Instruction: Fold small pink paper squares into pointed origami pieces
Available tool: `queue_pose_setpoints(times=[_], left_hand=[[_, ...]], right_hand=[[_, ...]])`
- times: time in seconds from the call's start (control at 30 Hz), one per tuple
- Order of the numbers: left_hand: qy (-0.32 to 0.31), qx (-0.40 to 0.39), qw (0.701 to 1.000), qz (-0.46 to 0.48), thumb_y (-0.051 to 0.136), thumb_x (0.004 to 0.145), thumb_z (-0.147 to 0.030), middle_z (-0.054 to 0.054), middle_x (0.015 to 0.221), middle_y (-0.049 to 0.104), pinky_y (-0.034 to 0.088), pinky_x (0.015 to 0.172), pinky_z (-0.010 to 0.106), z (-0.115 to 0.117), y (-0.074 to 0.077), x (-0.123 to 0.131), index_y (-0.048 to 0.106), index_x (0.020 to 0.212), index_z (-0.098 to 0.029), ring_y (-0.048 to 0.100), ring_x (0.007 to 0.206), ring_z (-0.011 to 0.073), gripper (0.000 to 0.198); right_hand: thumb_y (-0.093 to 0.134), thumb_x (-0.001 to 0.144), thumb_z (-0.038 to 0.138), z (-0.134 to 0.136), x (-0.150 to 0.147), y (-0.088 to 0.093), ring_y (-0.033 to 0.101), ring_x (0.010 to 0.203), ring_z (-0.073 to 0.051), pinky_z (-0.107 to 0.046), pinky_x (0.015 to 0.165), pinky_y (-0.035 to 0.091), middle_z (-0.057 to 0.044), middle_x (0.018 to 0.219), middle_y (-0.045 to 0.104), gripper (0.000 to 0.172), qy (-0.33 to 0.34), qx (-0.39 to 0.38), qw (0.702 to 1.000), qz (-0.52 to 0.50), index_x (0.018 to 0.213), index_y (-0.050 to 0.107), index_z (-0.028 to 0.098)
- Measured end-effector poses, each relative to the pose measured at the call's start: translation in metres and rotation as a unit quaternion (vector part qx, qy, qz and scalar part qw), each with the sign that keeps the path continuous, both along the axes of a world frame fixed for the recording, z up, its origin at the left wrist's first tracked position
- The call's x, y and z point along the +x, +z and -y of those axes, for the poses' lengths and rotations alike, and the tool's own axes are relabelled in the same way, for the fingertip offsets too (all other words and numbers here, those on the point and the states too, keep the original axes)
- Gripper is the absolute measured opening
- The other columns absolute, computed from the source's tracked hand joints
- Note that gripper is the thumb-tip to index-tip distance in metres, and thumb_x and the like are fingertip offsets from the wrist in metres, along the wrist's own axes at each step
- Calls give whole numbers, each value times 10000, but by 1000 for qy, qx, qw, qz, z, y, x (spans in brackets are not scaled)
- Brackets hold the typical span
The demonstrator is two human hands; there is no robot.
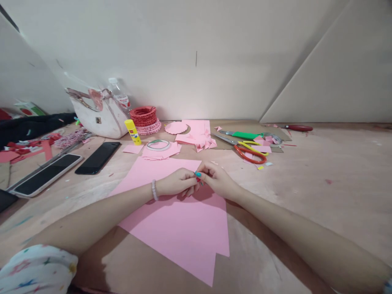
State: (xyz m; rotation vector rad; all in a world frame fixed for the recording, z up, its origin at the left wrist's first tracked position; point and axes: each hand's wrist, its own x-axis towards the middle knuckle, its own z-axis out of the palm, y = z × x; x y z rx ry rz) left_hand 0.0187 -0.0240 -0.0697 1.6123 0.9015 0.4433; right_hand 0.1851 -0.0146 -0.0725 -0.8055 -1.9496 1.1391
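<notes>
Whatever the fingertips (197, 175) hold is too small to make out. The left hand (174, 183) and the right hand (218, 179) meet in a tight pinch, fingers and thumbs closed together, with the nails of both almost touching. They hover over the far part of a large pink paper sheet (174, 241), which lies flat on a wooden table (309, 196) and has a stepped cut along one corner. The left wrist is right above the sheet. A small piece held like this could easily slip if the pinch loosens, and among so many paper scraps (260, 141) it would be hard to find. The sheet looks loose, so a forearm dragging across it could shift or crease it.

Just beyond lie a stack of pink paper squares (161, 152) and a roll of tape (158, 145), with a yellow glue stick (132, 132) standing nearby. Knocking that stick over could send it rolling into the paper. Further right, orange-handled scissors (251, 154) rest among the scraps, so a reach that way risks catching the blades. Two phones (98, 157) sit to the left, near the work, and could get bumped.
</notes>
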Motion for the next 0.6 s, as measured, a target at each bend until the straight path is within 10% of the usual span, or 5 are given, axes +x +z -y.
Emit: queue_pose_setpoints(times=[0.2, 0.4, 0.5, 0.6], left_hand=[[-2, -17, 1000, 25, 381, 804, -321, -25, 449, 478, 327, 329, 165, -3, 2, -2, 492, 646, -130, 424, 328, 62, 272], [3, 27, 1000, -14, 351, 821, -405, -31, 475, 467, 294, 323, 157, -2, 1, 1, 472, 680, -144, 397, 336, 55, 320], [48, 133, 988, -70, 325, 834, -385, -19, 533, 505, 344, 390, 179, -8, -1, -1, 492, 722, -150, 435, 394, 67, 310], [107, 335, 915, -197, 396, 800, -279, 27, 689, 590, 415, 585, 230, -22, 0, -11, 560, 769, -155, 529, 611, 117, 208]], right_hand=[[488, 773, 320, -14, 5, -4, 369, 459, -74, -186, 427, 323, 72, 521, 389, 146, -55, -111, 992, -4, 843, 499, 193], [457, 781, 284, -41, 14, -8, 515, 643, -121, -239, 553, 413, -11, 741, 585, 427, -181, -56, 981, -35, 1193, 392, 196], [457, 756, 203, -46, 16, -12, 548, 790, -146, -290, 674, 437, -43, 905, 623, 614, -183, -13, 982, -33, 1326, 228, 212], [422, 746, 146, -46, 17, -18, 552, 797, -145, -298, 694, 441, -34, 892, 630, 669, -175, 18, 984, -29, 1358, 163, 215]])
